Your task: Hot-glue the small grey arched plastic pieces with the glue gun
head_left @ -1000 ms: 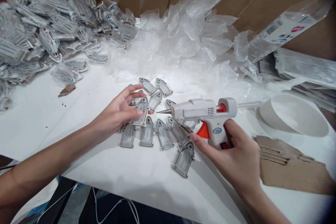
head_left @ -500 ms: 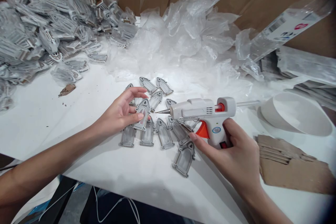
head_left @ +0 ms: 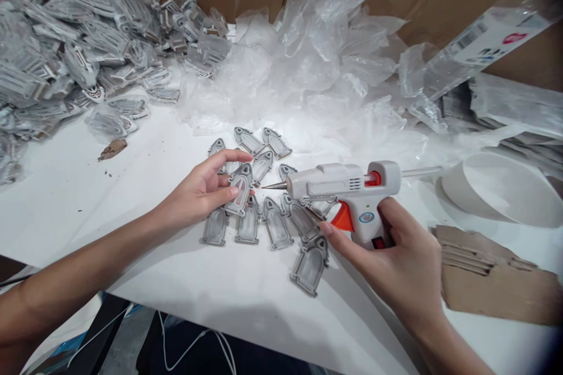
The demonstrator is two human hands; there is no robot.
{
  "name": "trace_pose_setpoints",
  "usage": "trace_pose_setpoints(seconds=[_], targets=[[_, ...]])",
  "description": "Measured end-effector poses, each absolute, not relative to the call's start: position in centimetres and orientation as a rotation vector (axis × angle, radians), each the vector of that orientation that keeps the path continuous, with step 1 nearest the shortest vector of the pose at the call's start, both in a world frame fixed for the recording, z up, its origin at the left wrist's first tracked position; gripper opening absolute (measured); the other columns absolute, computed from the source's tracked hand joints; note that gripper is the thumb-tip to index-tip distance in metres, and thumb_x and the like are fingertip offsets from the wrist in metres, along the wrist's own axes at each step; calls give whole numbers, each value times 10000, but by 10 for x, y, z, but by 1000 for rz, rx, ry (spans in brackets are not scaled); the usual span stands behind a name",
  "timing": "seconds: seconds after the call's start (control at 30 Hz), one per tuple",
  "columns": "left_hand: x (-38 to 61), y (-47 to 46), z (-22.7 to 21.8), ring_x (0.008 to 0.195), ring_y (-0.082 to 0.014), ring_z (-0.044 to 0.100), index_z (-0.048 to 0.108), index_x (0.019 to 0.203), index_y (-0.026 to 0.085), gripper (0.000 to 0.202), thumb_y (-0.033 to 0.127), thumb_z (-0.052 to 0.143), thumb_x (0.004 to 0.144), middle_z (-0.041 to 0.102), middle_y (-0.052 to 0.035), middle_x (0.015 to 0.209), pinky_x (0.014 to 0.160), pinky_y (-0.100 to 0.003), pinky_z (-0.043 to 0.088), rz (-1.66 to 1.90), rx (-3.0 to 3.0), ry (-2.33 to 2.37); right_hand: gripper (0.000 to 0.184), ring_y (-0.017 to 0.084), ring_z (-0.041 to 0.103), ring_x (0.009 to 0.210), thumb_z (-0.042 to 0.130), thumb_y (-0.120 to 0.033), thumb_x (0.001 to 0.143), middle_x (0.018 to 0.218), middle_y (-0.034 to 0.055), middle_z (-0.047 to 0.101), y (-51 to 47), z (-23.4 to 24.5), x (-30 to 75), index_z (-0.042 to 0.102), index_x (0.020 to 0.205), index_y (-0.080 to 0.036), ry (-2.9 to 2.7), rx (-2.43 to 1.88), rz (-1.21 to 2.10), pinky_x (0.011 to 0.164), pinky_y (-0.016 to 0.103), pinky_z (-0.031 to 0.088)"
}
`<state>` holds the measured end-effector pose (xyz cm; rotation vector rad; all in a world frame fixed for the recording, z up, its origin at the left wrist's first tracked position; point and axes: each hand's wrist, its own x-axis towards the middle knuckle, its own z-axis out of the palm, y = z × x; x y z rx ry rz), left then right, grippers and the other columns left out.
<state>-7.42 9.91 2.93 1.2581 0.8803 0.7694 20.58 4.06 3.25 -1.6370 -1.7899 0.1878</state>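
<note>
My left hand (head_left: 214, 184) pinches a small grey arched frame (head_left: 240, 190) between thumb and fingers, tilted up above the white table. In my right hand (head_left: 398, 249) is a white hot glue gun (head_left: 343, 181) with an orange trigger, gripped by its handle. Its metal nozzle (head_left: 276, 186) points left and ends just right of the held frame. A clear glue stick (head_left: 422, 171) sticks out of its back. Several similar arched frames lie around and under both hands, among them one nearest the front edge (head_left: 310, 266).
Bagged grey pieces (head_left: 88, 41) are heaped at the back left. Crumpled clear plastic bags (head_left: 308, 64) fill the back middle. At right stand a white bowl (head_left: 461, 187) and torn cardboard (head_left: 501, 290). A brown scrap (head_left: 113, 150) lies at left. White cables (head_left: 193, 343) hang below the front edge.
The glue gun and my right hand have shifted slightly right in view. My left hand holds the same frame, nearly unmoved, and the nozzle remains close to it.
</note>
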Motion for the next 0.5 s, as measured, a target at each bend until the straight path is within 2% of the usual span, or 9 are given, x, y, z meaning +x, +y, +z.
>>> trace_pose_setpoints(seconds=[0.23,0.3,0.4,0.5], targets=[[-71,97,32,800,-164,700,562,1215,237,398,118,644,845,647,-45,1052,668,-283,599,832,1292,918,569,90,190,508,762,-484,755,580,-78,195,39,34,206,245,694,-253,-1779,-1659,201,421,272,169],[-72,97,32,796,-172,703,554,1239,247,415,124,632,851,661,-42,1008,664,-290,598,813,1299,924,571,90,185,509,764,-487,752,579,-77,193,39,34,206,246,694,-253,-1771,-1664,201,421,273,164],[-75,98,31,781,-192,708,532,1289,252,461,128,596,850,682,-28,844,662,-302,596,762,1254,916,567,90,188,509,763,-487,753,577,-78,199,40,33,206,250,695,-254,-1769,-1669,201,419,271,166],[-78,100,28,890,-223,713,531,1300,253,591,93,623,739,697,-61,983,675,-298,599,749,1163,835,561,88,188,504,763,-476,754,576,-80,199,40,32,206,251,694,-255,-1770,-1650,192,411,270,169]])
